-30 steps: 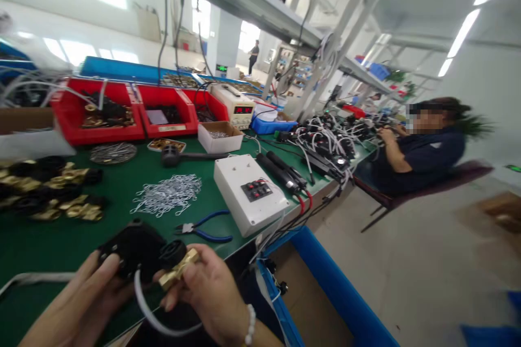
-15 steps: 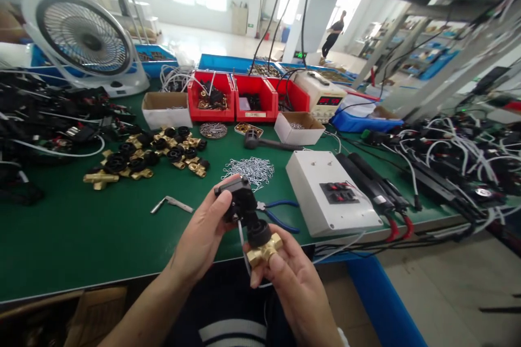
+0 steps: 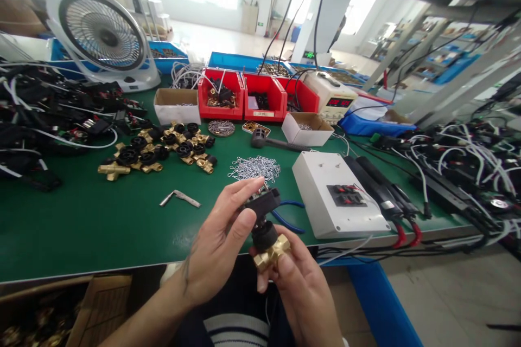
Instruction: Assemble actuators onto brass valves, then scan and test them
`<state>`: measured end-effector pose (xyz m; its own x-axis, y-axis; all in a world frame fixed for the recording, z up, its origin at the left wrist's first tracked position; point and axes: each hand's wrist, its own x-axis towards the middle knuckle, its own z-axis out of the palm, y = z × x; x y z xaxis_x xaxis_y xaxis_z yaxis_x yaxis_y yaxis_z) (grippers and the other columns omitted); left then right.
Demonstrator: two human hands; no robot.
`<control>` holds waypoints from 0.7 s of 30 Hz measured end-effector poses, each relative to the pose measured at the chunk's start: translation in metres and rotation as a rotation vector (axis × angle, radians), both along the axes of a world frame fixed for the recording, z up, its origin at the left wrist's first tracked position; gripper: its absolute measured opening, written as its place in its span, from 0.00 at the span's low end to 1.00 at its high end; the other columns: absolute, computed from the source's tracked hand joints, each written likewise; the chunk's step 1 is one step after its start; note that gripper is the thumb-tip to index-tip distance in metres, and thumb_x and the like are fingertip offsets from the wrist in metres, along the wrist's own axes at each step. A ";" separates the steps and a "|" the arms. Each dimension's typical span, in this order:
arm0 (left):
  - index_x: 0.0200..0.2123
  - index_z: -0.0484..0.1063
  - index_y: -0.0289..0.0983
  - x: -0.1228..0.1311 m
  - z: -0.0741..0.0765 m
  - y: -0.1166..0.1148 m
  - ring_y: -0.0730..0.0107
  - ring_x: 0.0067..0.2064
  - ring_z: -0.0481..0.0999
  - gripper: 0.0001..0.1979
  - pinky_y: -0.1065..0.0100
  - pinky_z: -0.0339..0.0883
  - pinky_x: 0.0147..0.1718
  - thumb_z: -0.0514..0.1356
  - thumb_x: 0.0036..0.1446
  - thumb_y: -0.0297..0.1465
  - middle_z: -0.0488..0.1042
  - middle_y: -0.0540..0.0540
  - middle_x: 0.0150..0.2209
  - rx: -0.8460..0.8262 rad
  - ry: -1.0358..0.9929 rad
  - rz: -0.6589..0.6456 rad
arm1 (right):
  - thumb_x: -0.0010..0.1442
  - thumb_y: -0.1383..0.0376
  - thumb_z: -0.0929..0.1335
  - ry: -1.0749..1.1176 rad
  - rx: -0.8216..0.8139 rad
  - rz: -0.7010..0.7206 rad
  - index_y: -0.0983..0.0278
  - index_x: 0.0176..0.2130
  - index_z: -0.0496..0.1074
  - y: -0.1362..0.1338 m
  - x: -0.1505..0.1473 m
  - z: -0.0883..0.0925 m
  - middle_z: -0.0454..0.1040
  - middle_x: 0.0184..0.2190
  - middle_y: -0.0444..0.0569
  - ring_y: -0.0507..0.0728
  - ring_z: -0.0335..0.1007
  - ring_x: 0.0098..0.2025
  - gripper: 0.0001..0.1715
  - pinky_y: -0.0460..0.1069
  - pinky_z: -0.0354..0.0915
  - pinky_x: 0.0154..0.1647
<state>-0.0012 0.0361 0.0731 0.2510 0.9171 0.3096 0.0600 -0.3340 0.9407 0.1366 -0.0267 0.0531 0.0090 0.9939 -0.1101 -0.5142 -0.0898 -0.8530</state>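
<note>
My right hand (image 3: 299, 271) is closed on a brass valve body (image 3: 272, 254) with a black collar (image 3: 264, 236) on top. Above that collar sits a black plastic housing (image 3: 264, 203), which my left hand (image 3: 223, 233) grips between thumb and fingers. The housing and the valve touch, but whether they are joined I cannot tell. Just behind them lie pliers with blue handles (image 3: 291, 216), partly hidden by the housing. A heap of bent wire clips (image 3: 256, 168) is on the green bench (image 3: 122, 233) beyond, and a small metal hand tool (image 3: 179, 197) lies left of my hands.
Several brass valves with black collars (image 3: 163, 146) are piled at left. A grey switch box (image 3: 321, 195) stands on the right, beside black cylinders (image 3: 372, 184). Red bins (image 3: 264, 100), a black hammer-like tool (image 3: 280, 142) and a fan (image 3: 108, 38) are farther back.
My left hand has turned the black housing, so a different side of it faces me. The valve stays in my right hand. The view has shifted slightly left.
</note>
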 end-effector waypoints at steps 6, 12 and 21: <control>0.61 0.65 0.53 0.000 -0.001 -0.002 0.76 0.64 0.63 0.18 0.77 0.56 0.61 0.49 0.71 0.38 0.66 0.55 0.62 0.017 -0.039 0.033 | 0.58 0.56 0.74 -0.110 -0.028 -0.146 0.59 0.50 0.73 -0.006 -0.007 0.007 0.78 0.32 0.45 0.50 0.73 0.28 0.22 0.45 0.70 0.34; 0.62 0.63 0.52 0.001 0.000 -0.005 0.71 0.66 0.60 0.19 0.71 0.54 0.65 0.51 0.70 0.36 0.63 0.54 0.65 0.114 0.010 0.039 | 0.58 0.53 0.73 0.089 -0.078 0.010 0.62 0.50 0.74 0.000 -0.002 0.003 0.79 0.32 0.49 0.49 0.70 0.23 0.24 0.44 0.67 0.25; 0.67 0.54 0.49 0.003 -0.005 -0.007 0.60 0.69 0.56 0.27 0.59 0.50 0.68 0.53 0.68 0.41 0.57 0.49 0.69 0.067 0.119 -0.016 | 0.59 0.55 0.74 -0.016 -0.044 -0.114 0.59 0.50 0.74 0.005 -0.002 0.004 0.77 0.28 0.43 0.48 0.72 0.25 0.22 0.44 0.69 0.30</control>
